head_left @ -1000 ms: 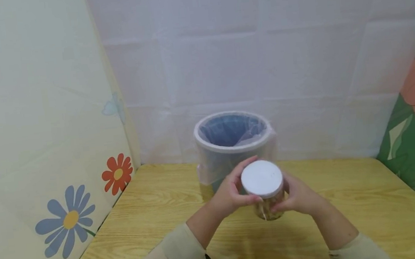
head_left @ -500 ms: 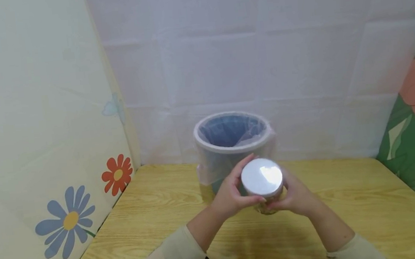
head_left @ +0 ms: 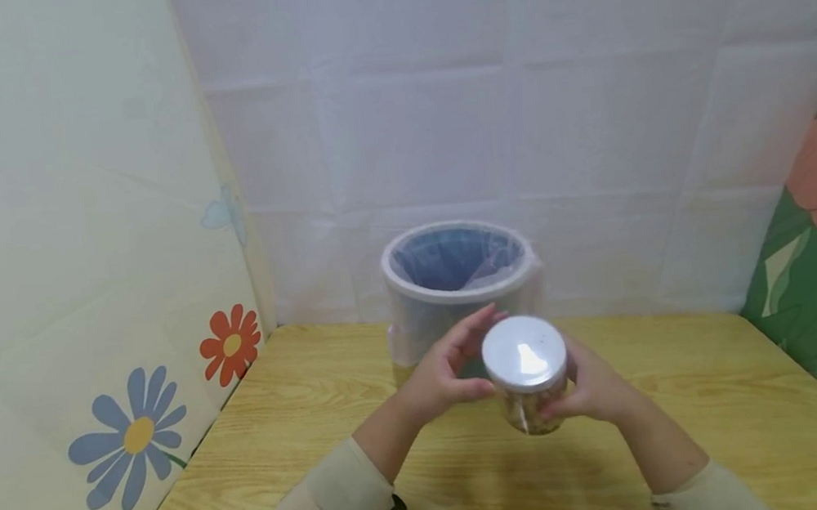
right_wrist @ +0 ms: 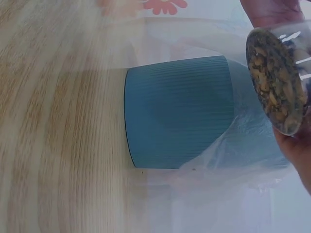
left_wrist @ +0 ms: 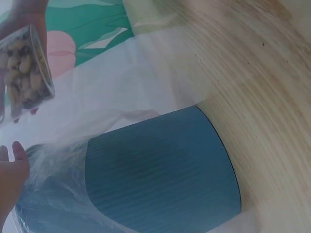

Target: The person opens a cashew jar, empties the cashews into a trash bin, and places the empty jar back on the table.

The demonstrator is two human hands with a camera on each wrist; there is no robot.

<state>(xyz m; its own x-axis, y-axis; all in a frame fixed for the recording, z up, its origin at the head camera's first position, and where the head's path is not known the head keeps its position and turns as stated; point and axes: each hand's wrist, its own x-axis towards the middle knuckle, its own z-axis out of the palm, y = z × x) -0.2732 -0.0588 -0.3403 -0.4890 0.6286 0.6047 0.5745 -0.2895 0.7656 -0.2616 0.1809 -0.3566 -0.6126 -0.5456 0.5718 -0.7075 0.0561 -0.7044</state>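
A clear jar (head_left: 529, 412) with a silver-white lid (head_left: 525, 352) is held upright above the table, in front of the bin. Through its wall in the left wrist view, nut-like pieces (left_wrist: 22, 73) show, pale brown and packed together. My right hand (head_left: 598, 384) grips the jar from the right side, thumb across the front. On the left, my left hand (head_left: 438, 375) has its thumb and fingers spread beside the lid, holding nothing. The left wrist view shows a gap between that hand and the jar. From below, the jar's round base (right_wrist: 274, 80) appears in the right wrist view.
A blue ribbed bin (left_wrist: 160, 170) with a pale rim (head_left: 390, 277) and a clear plastic liner (head_left: 415, 328) stands on the wood-grain table (head_left: 304, 396), right behind the hands. A white sheet (head_left: 426, 130) hangs at the back; flower-printed sheets flank both sides.
The left hand has let go of the lid and moved slightly left, its fingers spreading. The right hand still grips the jar, which has moved slightly right and shows more of its wall.
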